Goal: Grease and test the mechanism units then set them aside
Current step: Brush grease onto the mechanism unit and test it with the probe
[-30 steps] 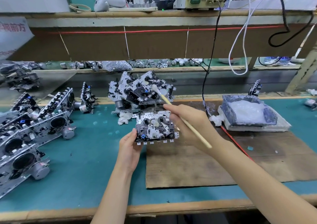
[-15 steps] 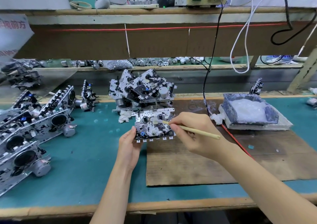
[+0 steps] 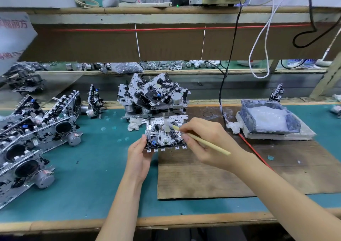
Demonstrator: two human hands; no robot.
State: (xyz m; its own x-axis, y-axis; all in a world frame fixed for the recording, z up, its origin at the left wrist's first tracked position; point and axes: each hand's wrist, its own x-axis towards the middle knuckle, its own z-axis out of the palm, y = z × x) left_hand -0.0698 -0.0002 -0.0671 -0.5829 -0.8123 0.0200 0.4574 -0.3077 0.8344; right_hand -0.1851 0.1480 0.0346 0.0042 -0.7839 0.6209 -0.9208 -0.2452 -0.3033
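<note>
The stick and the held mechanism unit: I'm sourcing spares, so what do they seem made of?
Stick: pale matte wood or bamboo, by its straw colour. Mechanism unit: bright stamped sheet metal, likely, with punched holes, plus black and blue plastic-looking parts.

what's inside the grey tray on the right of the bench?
A translucent white mass, likely grease, filling most of the grey tray. The tray floor is covered by it, so anything buried can't be seen.
</note>
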